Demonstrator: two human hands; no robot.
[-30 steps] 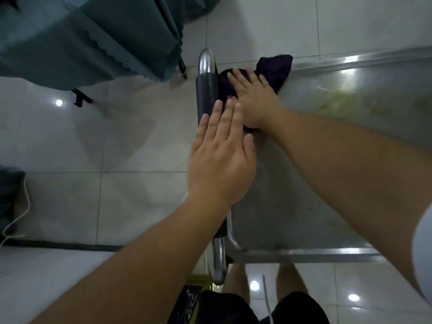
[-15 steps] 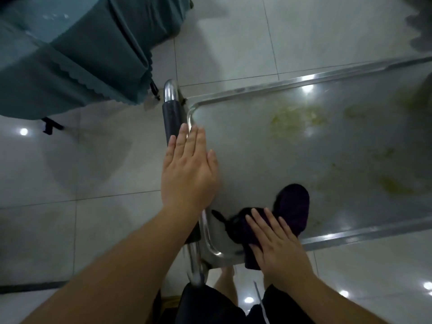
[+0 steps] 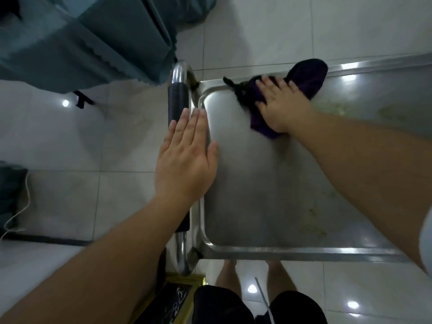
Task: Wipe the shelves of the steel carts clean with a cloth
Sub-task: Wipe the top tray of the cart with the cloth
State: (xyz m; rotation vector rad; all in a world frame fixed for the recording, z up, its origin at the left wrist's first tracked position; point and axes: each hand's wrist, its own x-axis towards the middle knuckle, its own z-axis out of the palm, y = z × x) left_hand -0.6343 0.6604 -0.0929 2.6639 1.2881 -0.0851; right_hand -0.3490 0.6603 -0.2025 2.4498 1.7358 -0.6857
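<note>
The right hand (image 3: 281, 106) pressed flat-fingered on the dark purple cloth (image 3: 304, 78) at the top shelf's (image 3: 257, 183) far rim; the left hand (image 3: 184, 160) lay open on the near-left edge beside the cart handle (image 3: 178, 99). Yellowish smears (image 3: 313, 228) remained rightward, so wiping seemed only partly done. White glossy floor tiles (image 3: 257, 31) and teal drapery (image 3: 81, 38) lay around

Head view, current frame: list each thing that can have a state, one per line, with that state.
Left hand: open, flat, over the cart's handle side.
Right hand: open, fingers straight, pressing the cloth down.
Cloth: dark purple, bunched, at the shelf's far rim, part under the right hand.
Shelf: yellowish smears showing to the right.
Cart handle: partly covered by the left hand.
</note>
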